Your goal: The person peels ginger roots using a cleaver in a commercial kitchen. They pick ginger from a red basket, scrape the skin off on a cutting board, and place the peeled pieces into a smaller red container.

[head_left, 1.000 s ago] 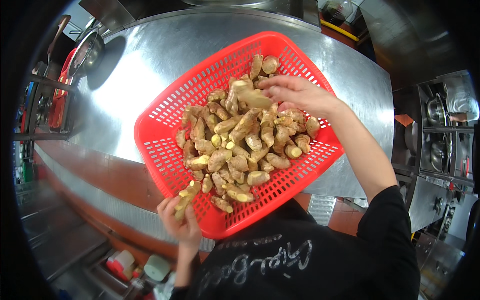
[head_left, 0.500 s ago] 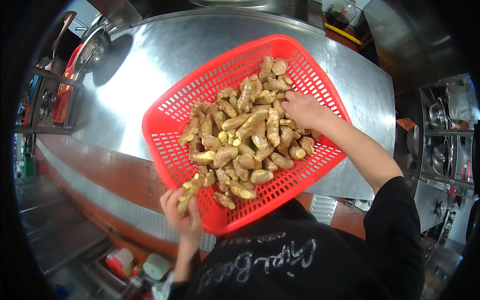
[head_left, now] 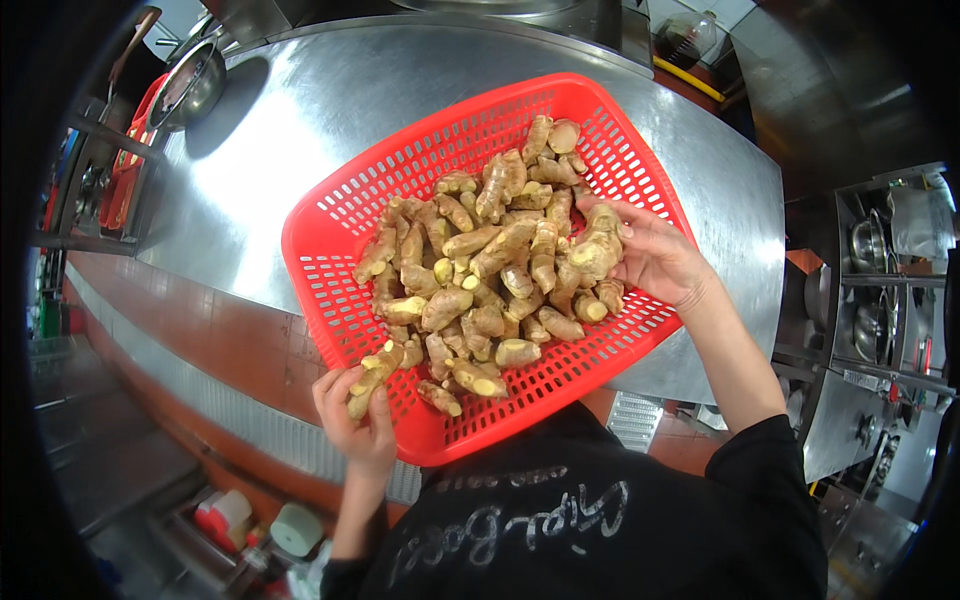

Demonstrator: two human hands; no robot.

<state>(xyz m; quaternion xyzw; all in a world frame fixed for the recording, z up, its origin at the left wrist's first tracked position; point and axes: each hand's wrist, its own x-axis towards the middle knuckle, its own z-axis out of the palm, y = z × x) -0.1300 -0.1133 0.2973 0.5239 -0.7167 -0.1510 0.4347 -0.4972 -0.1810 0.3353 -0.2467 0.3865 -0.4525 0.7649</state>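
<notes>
A red slotted plastic basket (head_left: 350, 190) holds a heap of ginger roots (head_left: 470, 290), several with pale yellow cut ends. My left hand (head_left: 350, 415) is closed on a knobbly piece of ginger (head_left: 372, 377) at the basket's near left corner. Over the right side of the heap, my right hand (head_left: 662, 255) grips a larger ginger root (head_left: 598, 243) between thumb and fingers. The large root is raised toward me, its cut face showing. Its underside is hidden, so I cannot tell whether it still touches the pile.
Beneath the basket is a steel worktable (head_left: 290, 110), and the basket's near edge juts past the table. A metal bowl (head_left: 190, 90) sits at the far left. Shelves with steel bowls (head_left: 875, 290) stand to the right. Tiled floor (head_left: 230, 325) shows at the left.
My right hand has drawn back from the heap toward the right, bringing up a large ginger root. My left hand keeps its piece in nearly the same place.
</notes>
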